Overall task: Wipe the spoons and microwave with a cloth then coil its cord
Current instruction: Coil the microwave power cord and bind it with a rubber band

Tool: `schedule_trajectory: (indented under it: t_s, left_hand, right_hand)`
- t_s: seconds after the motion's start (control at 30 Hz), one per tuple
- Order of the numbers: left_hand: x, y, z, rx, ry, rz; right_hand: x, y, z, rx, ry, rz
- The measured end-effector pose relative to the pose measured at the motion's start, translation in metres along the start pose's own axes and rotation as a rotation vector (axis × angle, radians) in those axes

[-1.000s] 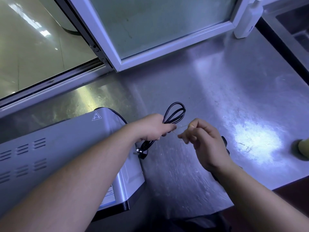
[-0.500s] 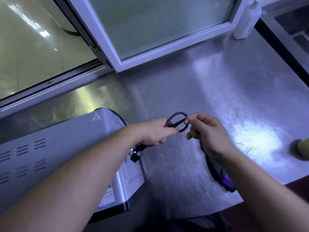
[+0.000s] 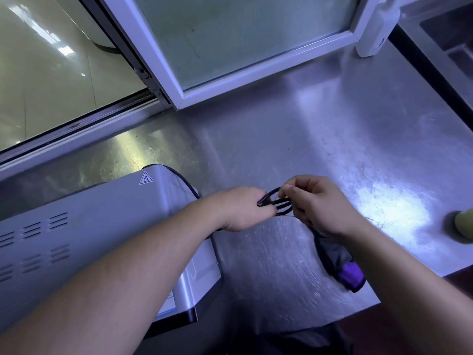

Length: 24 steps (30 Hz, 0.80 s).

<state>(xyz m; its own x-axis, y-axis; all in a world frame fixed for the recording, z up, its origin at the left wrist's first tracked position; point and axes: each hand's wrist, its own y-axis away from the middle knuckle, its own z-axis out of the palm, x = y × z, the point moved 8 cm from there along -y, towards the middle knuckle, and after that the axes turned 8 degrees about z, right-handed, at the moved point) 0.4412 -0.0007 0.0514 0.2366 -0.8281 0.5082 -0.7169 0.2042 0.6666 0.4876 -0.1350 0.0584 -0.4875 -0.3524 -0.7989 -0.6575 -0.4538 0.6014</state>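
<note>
Left hand (image 3: 245, 208) grips the folded cord (image 3: 282, 201) at mid-frame; its loops lie lengthwise rightward, pinched by the right hand (image 3: 317, 203).

The table (image 3: 281, 139) is bare steel, shiny and scuffed with fine swirling scratches that catch the light. The microwave (image 3: 89, 226) has a smooth silver metal casing with a soft sheen. The cord (image 3: 280, 202) looks like smooth black plastic, faintly glossy. The cloth (image 3: 335, 254) is matt grey and purple fabric. The frame (image 3: 256, 70) is glossy white, its glass (image 3: 243, 29) frosted. The bottle (image 3: 376, 29) is white plastic.
</note>
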Motion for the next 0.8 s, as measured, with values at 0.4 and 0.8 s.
schedule_trajectory:
  t_s: [0.4,0.8]
  left_hand:
    - [0.017,0.011,-0.002,-0.131,-0.04,0.095]
    - [0.005,0.002,-0.026,0.166,0.714,0.139]
  right_hand:
    - [-0.004,-0.013,-0.024,0.099,0.125,0.075]
    - [0.021,-0.01,0.003,-0.272,-0.463,0.421]
